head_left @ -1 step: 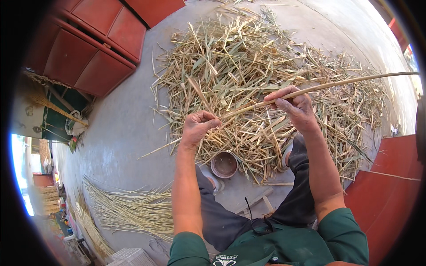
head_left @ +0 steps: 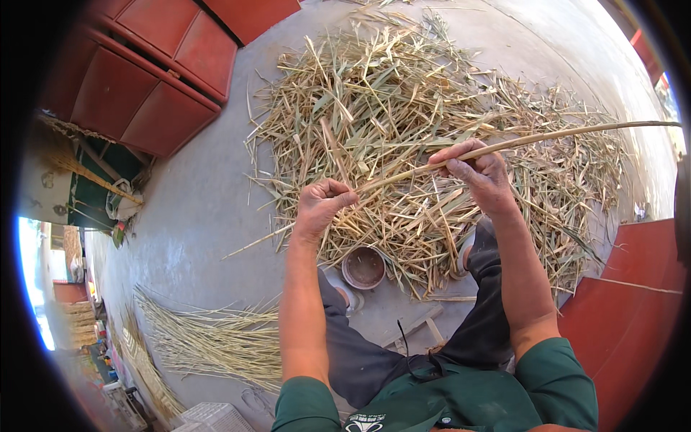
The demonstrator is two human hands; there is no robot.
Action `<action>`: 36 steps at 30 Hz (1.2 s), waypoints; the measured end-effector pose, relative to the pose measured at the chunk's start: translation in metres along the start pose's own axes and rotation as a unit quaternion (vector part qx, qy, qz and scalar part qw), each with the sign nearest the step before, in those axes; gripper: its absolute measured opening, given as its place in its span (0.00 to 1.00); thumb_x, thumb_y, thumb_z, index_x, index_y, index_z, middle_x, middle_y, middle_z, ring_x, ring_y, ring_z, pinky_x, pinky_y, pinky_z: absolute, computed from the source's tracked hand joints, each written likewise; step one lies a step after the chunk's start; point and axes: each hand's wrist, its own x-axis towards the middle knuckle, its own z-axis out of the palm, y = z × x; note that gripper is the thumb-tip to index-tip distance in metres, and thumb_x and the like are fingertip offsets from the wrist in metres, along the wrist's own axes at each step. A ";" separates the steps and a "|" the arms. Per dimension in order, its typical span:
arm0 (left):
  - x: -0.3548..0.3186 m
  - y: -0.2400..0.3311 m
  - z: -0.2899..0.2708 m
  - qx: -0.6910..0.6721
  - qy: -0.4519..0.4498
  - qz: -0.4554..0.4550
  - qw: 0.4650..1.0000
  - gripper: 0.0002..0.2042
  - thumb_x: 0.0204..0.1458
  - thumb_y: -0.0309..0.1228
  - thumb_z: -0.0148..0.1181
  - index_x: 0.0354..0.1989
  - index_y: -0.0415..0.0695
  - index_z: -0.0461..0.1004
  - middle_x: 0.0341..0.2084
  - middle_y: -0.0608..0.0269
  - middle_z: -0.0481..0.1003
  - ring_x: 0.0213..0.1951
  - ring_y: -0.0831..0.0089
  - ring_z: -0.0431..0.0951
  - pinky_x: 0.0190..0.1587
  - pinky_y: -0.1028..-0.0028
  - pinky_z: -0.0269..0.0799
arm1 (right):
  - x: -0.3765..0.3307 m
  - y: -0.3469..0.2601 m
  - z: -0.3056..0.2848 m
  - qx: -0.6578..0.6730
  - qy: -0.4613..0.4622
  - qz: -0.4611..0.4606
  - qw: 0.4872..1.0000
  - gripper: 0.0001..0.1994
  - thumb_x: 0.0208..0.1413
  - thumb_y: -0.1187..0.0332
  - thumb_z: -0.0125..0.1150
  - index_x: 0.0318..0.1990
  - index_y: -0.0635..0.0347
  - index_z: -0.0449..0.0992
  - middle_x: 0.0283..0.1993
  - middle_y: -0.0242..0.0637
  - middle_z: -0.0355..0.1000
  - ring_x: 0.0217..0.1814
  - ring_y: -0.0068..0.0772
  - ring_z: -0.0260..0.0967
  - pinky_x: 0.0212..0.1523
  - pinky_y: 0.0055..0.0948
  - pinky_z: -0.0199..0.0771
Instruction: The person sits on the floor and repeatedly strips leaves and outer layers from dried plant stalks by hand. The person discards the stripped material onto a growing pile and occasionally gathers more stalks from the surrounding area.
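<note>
A long, pale dry stalk (head_left: 568, 133) slants across in front of me, from my left fingertips up to the far right edge. My right hand (head_left: 481, 178) is closed around it partway along, thumb and fingers pinching it. At the stalk's left end, my left hand (head_left: 322, 207) pinches with thumb and forefinger. A dry brown leaf strip (head_left: 334, 153) stands up beside those fingertips, its lower end by the stalk. Whether the left pinch holds the leaf strip as well, I cannot tell. Below both hands lies a wide heap of dry leaves and husks (head_left: 403, 108).
A round tub (head_left: 363, 268) stands between my feet. On the floor to the left lies a bundle of thin stripped stalks (head_left: 216, 338). Red cabinets (head_left: 144, 79) stand at the upper left, with a broom (head_left: 93, 171) below them. A red panel (head_left: 626, 309) is at the right.
The leaf strip by my left fingertips has swung slightly to the right and more upright. The stalk's far right end has dipped a little. Both hands stay nearly in place.
</note>
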 end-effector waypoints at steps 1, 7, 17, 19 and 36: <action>0.000 0.001 0.001 -0.029 0.030 -0.004 0.999 0.07 0.48 0.23 0.72 0.32 0.38 0.79 0.28 0.61 0.81 0.30 0.77 0.81 0.37 0.78 0.77 | 0.000 0.002 0.001 0.009 0.014 -0.004 1.000 0.06 0.64 0.72 0.60 0.45 0.65 0.77 0.45 0.41 0.80 0.48 0.26 0.77 0.49 0.26 0.78; 0.008 -0.001 -0.037 -0.137 0.182 0.089 0.970 0.08 0.53 0.29 0.71 0.35 0.39 0.79 0.27 0.63 0.80 0.29 0.80 0.78 0.34 0.80 0.73 | 0.000 0.010 -0.017 0.048 0.127 0.060 0.989 0.07 0.65 0.69 0.60 0.45 0.63 0.76 0.42 0.42 0.81 0.43 0.28 0.80 0.44 0.25 0.81; 0.013 -0.013 -0.030 0.552 0.192 0.229 0.778 0.19 0.50 0.44 0.71 0.41 0.40 0.81 0.33 0.53 0.81 0.40 0.61 0.79 0.48 0.65 0.72 | 0.003 0.028 -0.006 0.038 0.191 0.132 0.972 0.12 0.64 0.63 0.63 0.45 0.63 0.75 0.38 0.39 0.81 0.36 0.25 0.79 0.36 0.21 0.79; 0.010 -0.004 -0.022 0.369 0.071 0.145 0.915 0.20 0.50 0.46 0.71 0.41 0.40 0.82 0.34 0.56 0.81 0.40 0.65 0.79 0.47 0.67 0.72 | 0.006 0.030 -0.004 0.049 0.196 0.137 0.970 0.12 0.64 0.63 0.63 0.46 0.63 0.74 0.38 0.39 0.81 0.35 0.25 0.79 0.35 0.21 0.79; -0.007 0.005 -0.024 -0.031 0.079 -0.043 0.995 0.10 0.53 0.33 0.72 0.33 0.41 0.78 0.25 0.63 0.81 0.29 0.80 0.77 0.35 0.80 0.71 | 0.009 0.024 0.002 0.063 0.142 0.059 0.986 0.10 0.65 0.62 0.62 0.45 0.59 0.74 0.38 0.38 0.81 0.37 0.23 0.79 0.38 0.21 0.79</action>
